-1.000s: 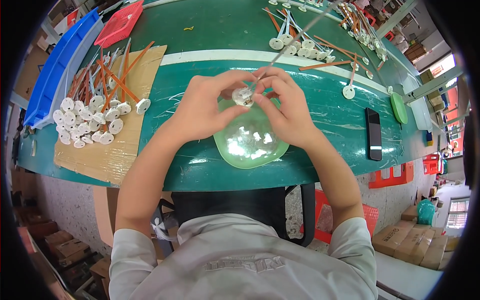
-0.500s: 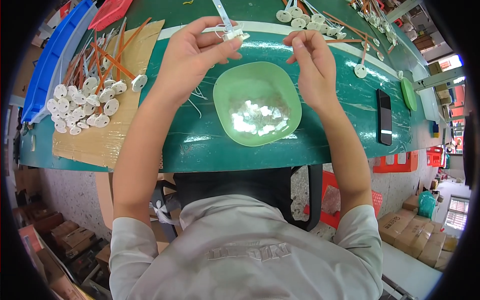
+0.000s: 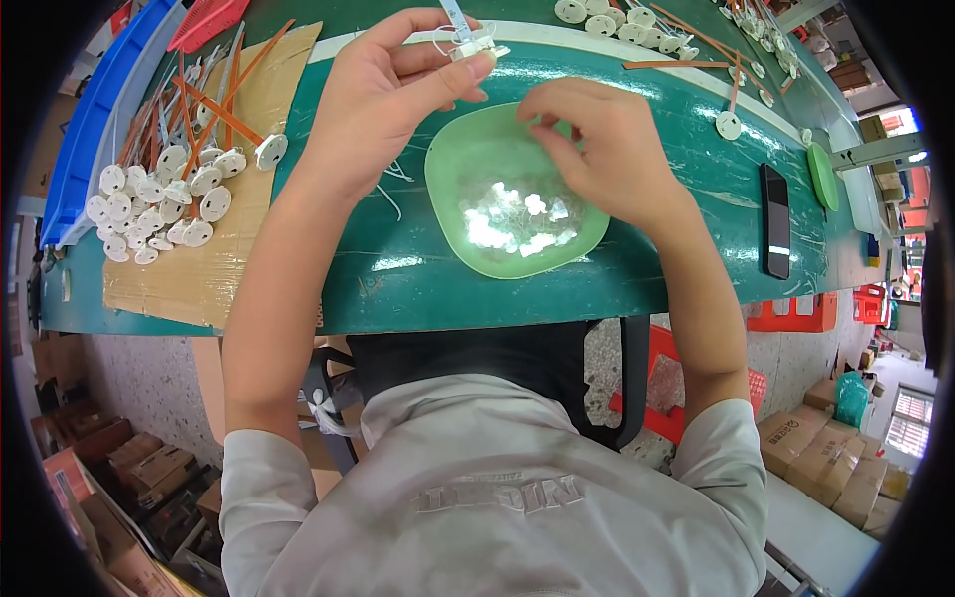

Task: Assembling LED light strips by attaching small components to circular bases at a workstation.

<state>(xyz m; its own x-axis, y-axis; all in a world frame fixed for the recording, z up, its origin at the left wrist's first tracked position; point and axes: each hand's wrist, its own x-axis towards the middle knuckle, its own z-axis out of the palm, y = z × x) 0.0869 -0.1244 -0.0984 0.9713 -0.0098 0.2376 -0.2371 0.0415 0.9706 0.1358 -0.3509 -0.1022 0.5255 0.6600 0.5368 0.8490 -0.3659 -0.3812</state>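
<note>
My left hand (image 3: 383,104) is closed on a white round plastic disc piece (image 3: 474,46) above the far left rim of the bowl. A pale blue-grey strip (image 3: 457,18) stands up from this piece, and a thin clear loop shows beside it. My right hand (image 3: 612,144) hovers over the right side of a light green bowl (image 3: 450,204), thumb and fingers curled together. Whatever they may pinch is too small or hidden to tell. Small shiny whitish pieces (image 3: 512,221) lie in the bowl's bottom.
At left, a pile of white discs (image 3: 149,204) with orange and grey strips lies on cardboard (image 3: 264,90), by a blue tray (image 3: 85,139). More discs (image 3: 632,32) sit at the far right. A black phone (image 3: 775,221) and a green dish (image 3: 822,177) are at right.
My right hand has moved left, over the bowl, with its fingers turned inward. My left hand has risen slightly, still holding the white disc piece.
</note>
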